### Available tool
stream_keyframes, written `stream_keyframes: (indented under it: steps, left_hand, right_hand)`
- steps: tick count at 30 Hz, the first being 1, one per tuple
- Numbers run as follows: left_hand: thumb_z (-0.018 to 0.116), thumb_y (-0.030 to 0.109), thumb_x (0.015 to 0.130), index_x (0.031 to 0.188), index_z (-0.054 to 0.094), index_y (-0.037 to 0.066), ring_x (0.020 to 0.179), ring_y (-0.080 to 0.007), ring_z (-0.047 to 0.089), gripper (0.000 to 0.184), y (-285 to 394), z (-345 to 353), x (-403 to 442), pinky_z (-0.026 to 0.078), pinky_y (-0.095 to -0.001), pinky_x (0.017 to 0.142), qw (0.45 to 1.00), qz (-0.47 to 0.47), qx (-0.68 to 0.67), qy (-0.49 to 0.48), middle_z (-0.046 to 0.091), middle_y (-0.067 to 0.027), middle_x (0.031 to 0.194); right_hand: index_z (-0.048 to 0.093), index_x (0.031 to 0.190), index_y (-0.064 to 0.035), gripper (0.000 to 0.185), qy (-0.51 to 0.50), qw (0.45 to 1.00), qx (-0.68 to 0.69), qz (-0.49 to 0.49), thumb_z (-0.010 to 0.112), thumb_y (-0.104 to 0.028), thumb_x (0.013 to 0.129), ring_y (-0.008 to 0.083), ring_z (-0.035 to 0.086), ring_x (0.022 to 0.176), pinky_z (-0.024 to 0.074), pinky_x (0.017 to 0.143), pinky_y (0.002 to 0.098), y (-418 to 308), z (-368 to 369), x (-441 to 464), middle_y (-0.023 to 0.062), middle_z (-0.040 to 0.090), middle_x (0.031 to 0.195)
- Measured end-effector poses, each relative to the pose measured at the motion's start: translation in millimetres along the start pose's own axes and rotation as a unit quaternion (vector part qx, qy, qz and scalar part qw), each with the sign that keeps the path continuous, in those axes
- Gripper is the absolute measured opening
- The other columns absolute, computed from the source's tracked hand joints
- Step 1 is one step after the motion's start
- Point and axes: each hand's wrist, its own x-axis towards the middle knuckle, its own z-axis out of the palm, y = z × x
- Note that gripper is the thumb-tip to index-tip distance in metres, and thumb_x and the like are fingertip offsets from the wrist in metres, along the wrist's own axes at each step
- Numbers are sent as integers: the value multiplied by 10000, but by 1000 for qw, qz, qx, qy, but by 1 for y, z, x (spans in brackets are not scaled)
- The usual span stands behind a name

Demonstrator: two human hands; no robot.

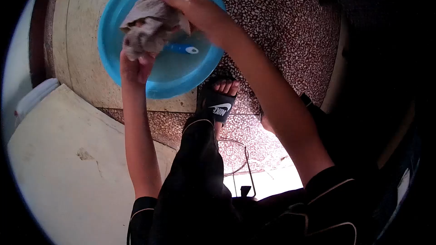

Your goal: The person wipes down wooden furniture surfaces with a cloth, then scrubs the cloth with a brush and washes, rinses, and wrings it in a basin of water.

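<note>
A crumpled grey-beige cloth (152, 25) is held between my two hands over a round blue basin (105, 41). From below, my left hand (137, 66) grips the cloth's lower end, its fingers partly covered by the folds. My right hand (186, 3) lies along the cloth's upper right side, thumb uppermost, with the other fingers hidden behind the fabric. Cloudy water (175, 66) stands in the basin. A blue handle (180, 48) with a white-ringed hole at its end shows beside the cloth; its other end is hidden.
Speckled red-and-white terrazzo (277, 27) lies to the right, paler floor slabs (81, 54) to the left. My sandalled foot (220, 100) stands close to the basin's rim. A whitish board or slab (68, 154) lies at lower left. A thin dark cable (247, 163) runs behind my leg.
</note>
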Motion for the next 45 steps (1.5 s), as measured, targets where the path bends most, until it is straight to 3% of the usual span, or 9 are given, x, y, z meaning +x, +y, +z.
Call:
stream_keyframes:
  steps: [3, 12, 15, 21, 25, 29, 33, 39, 45]
  left_hand:
    - [567, 87, 896, 1419, 346, 50, 1197, -266, 549, 569, 7, 9, -3, 511, -400, 954, 992, 44, 113, 33, 516, -144, 1338]
    - [517, 52, 907, 1430, 343, 57, 1219, -237, 526, 550, 33, 6, -11, 487, -374, 984, 997, 20, 75, 2, 498, -122, 1352]
    - [455, 168, 983, 1451, 374, 128, 1298, -237, 465, 476, 20, 26, -16, 378, -437, 1092, 986, 122, 106, 31, 458, -89, 1434]
    - [418, 373, 1012, 1452, 358, 128, 1304, -285, 451, 507, 15, 66, -18, 467, -418, 1000, 987, 121, -88, -60, 428, -129, 1435]
    - [442, 436, 1013, 1289, 507, 29, 1130, -260, 574, 496, 24, 39, 7, 463, -385, 996, 976, 34, -130, -171, 587, -146, 1232]
    - [467, 446, 1004, 1182, 552, -2, 1058, -245, 608, 489, 20, 77, 3, 490, -399, 967, 991, 111, -21, 66, 629, -150, 1084]
    - [469, 448, 1001, 1109, 559, 14, 1034, -252, 598, 456, 6, 64, 20, 482, -391, 913, 978, 169, 63, 105, 604, -127, 1070]
    - [569, 265, 948, 1006, 531, 34, 801, -226, 604, 241, 2, 71, 23, 475, -375, 720, 617, 482, 612, 109, 597, -108, 915]
    - [571, 207, 952, 903, 528, 35, 630, -222, 635, 184, 2, 50, 20, 478, -335, 576, 642, 413, 634, 123, 619, -125, 700]
  right_hand:
    - [721, 928, -58, 416, 116, 947, -283, -96, 583, -451, 933, 140, 632, 604, 472, 549, 292, -20, -12, -13, 97, 623, 631]
    - [686, 916, -29, 389, 71, 986, -148, 21, 539, -384, 977, 151, 531, 493, 414, 507, 295, -46, -9, -7, 54, 531, 544]
    - [691, 933, -42, 398, 80, 985, -139, 68, 523, -399, 982, 131, 588, 578, 442, 518, 279, -44, -7, 0, 67, 610, 649]
    - [725, 976, -75, 243, 53, 854, -349, -381, 660, -290, 884, 267, 684, 744, 525, 653, 416, -35, 41, -30, 150, 693, 807]
    - [611, 1216, -103, 422, 62, 839, -351, -411, 693, -354, 888, 270, 671, 911, 541, 764, 352, 4, 36, -24, 133, 672, 1069]
    - [393, 1357, -54, 836, 130, 842, -389, -350, 767, -515, 767, 320, 593, 1001, 458, 904, 388, 31, 37, -15, 170, 536, 1243]
    - [327, 1341, 17, 869, -40, 974, 182, -130, 793, -459, 784, 177, 570, 1010, 462, 907, 318, 29, 76, -8, 91, 555, 1075]
    - [507, 905, -33, 469, 248, 943, 87, -205, 699, -459, 867, 220, 646, 736, 507, 709, 352, 13, 105, 8, 104, 624, 791]
    - [641, 745, -15, 578, 225, 934, -142, -240, 430, -492, 994, 296, 636, 635, 484, 658, 399, 28, 89, 16, 160, 628, 637]
